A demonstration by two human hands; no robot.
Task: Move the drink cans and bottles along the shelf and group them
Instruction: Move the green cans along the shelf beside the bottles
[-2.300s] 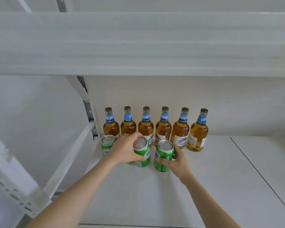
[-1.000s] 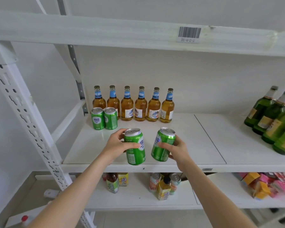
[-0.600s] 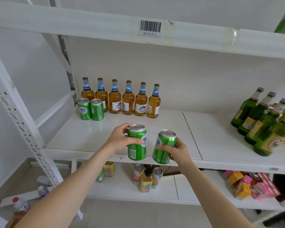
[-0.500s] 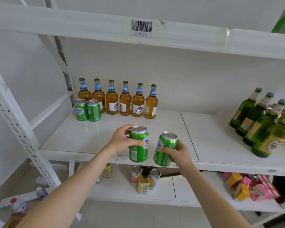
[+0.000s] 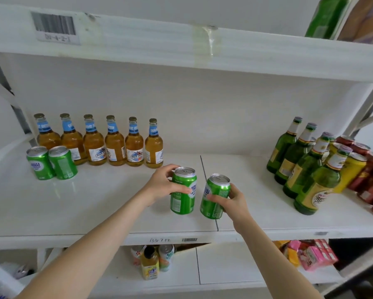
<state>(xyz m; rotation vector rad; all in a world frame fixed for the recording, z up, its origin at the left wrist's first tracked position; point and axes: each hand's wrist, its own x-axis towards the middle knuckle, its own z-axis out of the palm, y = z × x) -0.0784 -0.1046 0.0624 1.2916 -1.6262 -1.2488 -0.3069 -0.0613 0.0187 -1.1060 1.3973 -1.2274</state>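
White shelf (image 5: 84, 201), seam (image 5: 201, 162) at middle. Just left of seam: first can (image 5: 182, 201) gripped by left hand (image 5: 162, 184). Farther left: amber bottles (image 5: 114, 145). Over seam: second can (image 5: 212, 203) clamped in right hand (image 5: 235, 199).

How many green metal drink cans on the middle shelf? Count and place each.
4. The leftmost can and its neighbour can stand before the amber glass bottles; the left hand grips a third can, the right hand a fourth can. Others may hide behind the green glass bottles.

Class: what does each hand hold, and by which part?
The left hand grips the left green can round its upper side; the right hand grips the right green can round its middle.
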